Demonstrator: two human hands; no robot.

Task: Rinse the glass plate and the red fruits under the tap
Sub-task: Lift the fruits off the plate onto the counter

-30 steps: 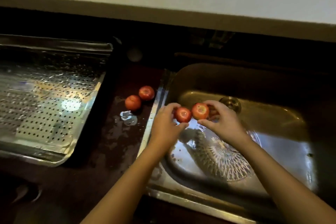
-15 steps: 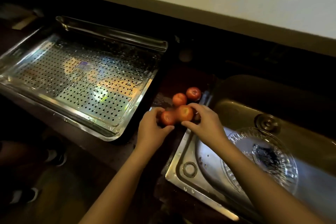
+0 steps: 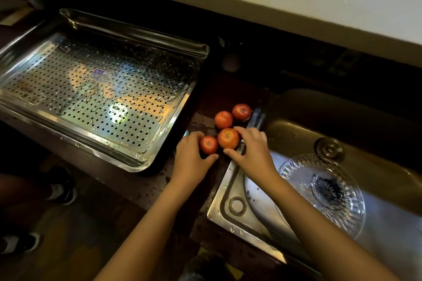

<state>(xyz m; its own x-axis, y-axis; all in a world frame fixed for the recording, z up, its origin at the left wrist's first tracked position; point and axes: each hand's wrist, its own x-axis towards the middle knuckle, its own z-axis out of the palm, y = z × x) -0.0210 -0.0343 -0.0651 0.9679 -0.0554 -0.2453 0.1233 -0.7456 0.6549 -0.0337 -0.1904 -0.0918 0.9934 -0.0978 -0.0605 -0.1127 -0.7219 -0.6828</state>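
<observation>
Head view shows left hand (image 3: 193, 157) and right hand (image 3: 252, 153) each cupping a red fruit (image 3: 209, 144) on the wet tabletop (image 3: 201, 102) left of the sink (image 3: 230, 180); released carelessly, either could roll off

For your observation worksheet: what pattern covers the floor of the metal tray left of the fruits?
Regular rows of small round holes across the tray, seen in the head view.

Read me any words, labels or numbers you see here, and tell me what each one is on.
Nothing here can be read.
Sticker on the floor of the perforated metal tray: a blue and white label, print too small and blurred to read.
Red fruits, glass plate, sink: no visible text.
</observation>
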